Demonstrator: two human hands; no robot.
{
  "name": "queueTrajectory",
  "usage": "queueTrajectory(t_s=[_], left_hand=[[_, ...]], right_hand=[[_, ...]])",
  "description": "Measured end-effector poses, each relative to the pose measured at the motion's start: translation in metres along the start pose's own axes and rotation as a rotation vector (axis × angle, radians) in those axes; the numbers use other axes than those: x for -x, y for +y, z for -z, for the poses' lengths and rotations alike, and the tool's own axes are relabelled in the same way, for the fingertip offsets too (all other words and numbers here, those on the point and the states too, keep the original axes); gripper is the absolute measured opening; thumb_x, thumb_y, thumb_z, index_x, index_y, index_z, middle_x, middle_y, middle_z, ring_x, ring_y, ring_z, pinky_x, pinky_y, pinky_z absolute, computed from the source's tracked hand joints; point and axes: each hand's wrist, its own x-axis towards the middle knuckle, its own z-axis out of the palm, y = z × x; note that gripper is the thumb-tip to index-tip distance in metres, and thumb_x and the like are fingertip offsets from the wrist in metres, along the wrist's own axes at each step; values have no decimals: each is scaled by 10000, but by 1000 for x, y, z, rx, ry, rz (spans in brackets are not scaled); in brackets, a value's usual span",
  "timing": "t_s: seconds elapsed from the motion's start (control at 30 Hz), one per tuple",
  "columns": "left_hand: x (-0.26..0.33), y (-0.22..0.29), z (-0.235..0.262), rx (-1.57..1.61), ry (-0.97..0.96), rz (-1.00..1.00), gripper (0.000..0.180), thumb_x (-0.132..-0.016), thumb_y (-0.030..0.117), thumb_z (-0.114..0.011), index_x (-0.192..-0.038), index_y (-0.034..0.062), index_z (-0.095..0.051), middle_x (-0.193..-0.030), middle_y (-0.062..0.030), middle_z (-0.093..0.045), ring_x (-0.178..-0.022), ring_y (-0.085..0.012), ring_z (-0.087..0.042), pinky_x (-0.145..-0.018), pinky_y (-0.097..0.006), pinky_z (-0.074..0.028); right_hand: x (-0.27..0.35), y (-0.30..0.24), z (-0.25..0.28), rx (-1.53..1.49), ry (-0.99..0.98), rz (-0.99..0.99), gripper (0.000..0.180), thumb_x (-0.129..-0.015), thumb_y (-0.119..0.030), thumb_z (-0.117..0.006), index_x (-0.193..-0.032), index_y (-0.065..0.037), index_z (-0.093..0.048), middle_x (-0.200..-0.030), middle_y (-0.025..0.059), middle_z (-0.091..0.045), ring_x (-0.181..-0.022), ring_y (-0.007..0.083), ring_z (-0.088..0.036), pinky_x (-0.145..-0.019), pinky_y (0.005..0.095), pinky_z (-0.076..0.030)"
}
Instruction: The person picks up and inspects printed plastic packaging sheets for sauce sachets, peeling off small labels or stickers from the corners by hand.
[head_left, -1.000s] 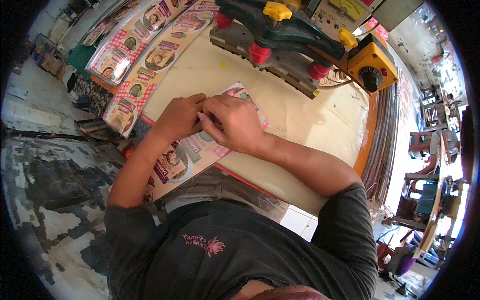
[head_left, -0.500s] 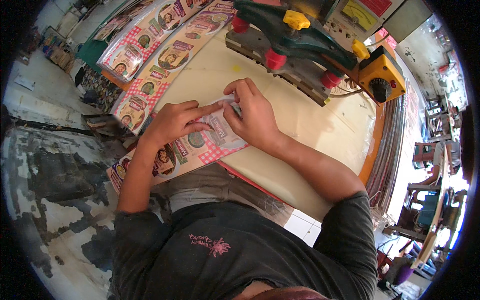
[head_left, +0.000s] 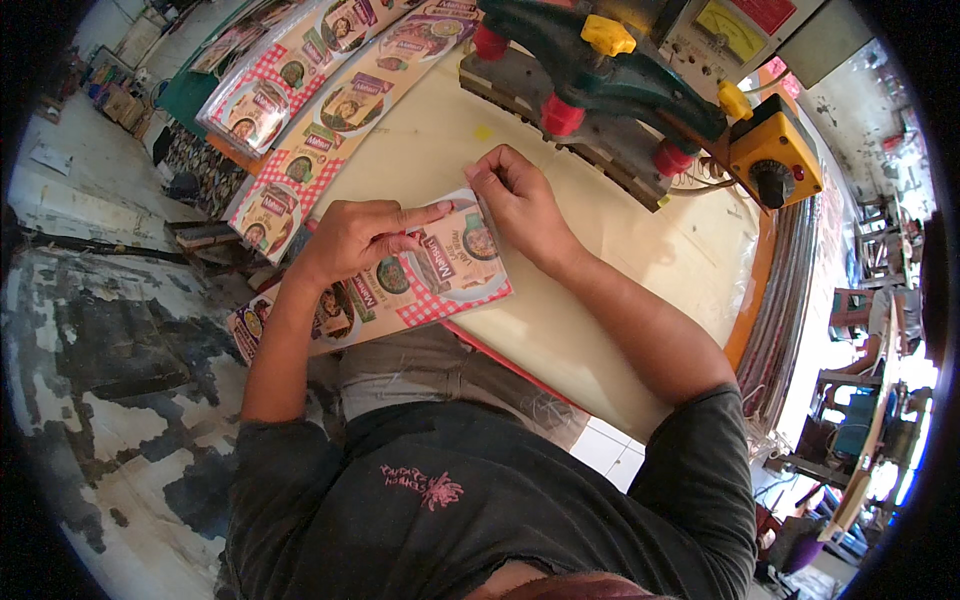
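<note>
A long printed strip (head_left: 405,285) with food pictures and a pink-and-white check pattern lies slantwise over the table's near edge. My left hand (head_left: 362,238) is closed on its upper edge, with forefinger and thumb stretched over the print. Just beyond the strip's far right corner is my right hand (head_left: 522,205), its fingers curled in a pinch; what they hold, if anything, is too small to make out. My left forearm covers part of the strip's left portion.
A dark green press (head_left: 640,85) with red knobs and a metal bar stands over the cream tabletop (head_left: 640,270). Beside it is a yellow control box (head_left: 775,150) with a dial. More printed strips (head_left: 345,105) lie at the far left, some in glossy plastic. Stacked sheets (head_left: 785,290) line the right edge.
My right hand has moved up and right, off the strip's end, and its fingers have curled together. The strip's right end now shows uncovered. My left hand stays on the strip.
</note>
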Motion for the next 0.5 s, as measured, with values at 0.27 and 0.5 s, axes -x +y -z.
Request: queueTrajectory(t_s=[0.27, 0.5], left_hand=[[2, -5, -5, 76, 49, 4, 540, -897, 303, -746, -1430, 257, -674, -675, -91, -570, -615, -272, -568, -631, -396, -479], [2, -7, -6, 69, 65, -15, 562, -878, 290, -767, -1430, 233, -675, -682, -95, -581, -615, -270, -568, -635, -389, -480]], right_hand=[[-2, -10, 4, -49, -108, -106, 351, -1066, -336, -650, -969, 1, -634, -798, 10, -592, -740, 88, -501, -667, 290, -458], [-3, -9, 5, -100, -153, -88, 369, -1076, -375, -638, -1010, -12, -629, -835, -15, -574, -776, 76, -484, -683, 277, -444]])
